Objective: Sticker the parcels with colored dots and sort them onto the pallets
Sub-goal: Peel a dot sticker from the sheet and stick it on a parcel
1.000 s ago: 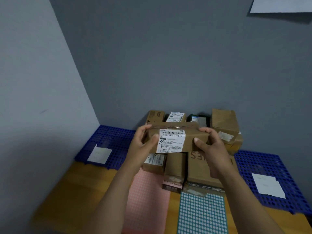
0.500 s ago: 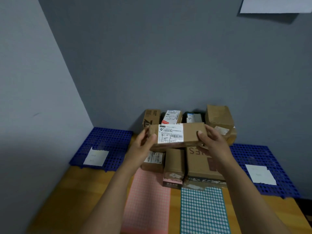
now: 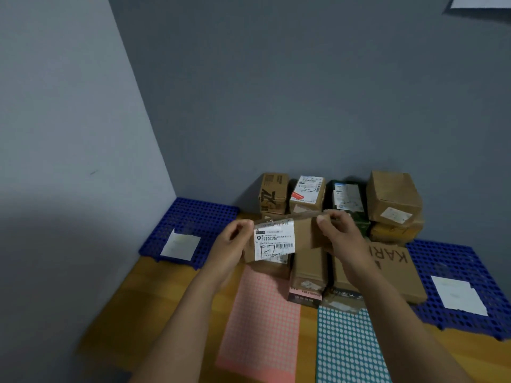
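Observation:
I hold a small brown cardboard parcel (image 3: 302,234) with a white shipping label in the air above the table's middle. My left hand (image 3: 231,244) grips its left end and my right hand (image 3: 341,234) grips its right end. The label faces me. Below it lie a pink dot-sticker sheet (image 3: 262,324) and a teal dot-sticker sheet (image 3: 348,346). A blue pallet (image 3: 199,217) sits at the left and another blue pallet (image 3: 453,261) at the right, each bearing a white paper.
A pile of several cardboard parcels (image 3: 392,194) stands against the grey back wall, with a large flat box (image 3: 395,269) and a narrow box (image 3: 308,275) in front. A grey wall closes the left side. The wooden table (image 3: 154,297) carries everything.
The parcel has been turned and tilted in both hands, its label swinging toward its left end. The view has shifted slightly, with the hands staying at the parcel's ends.

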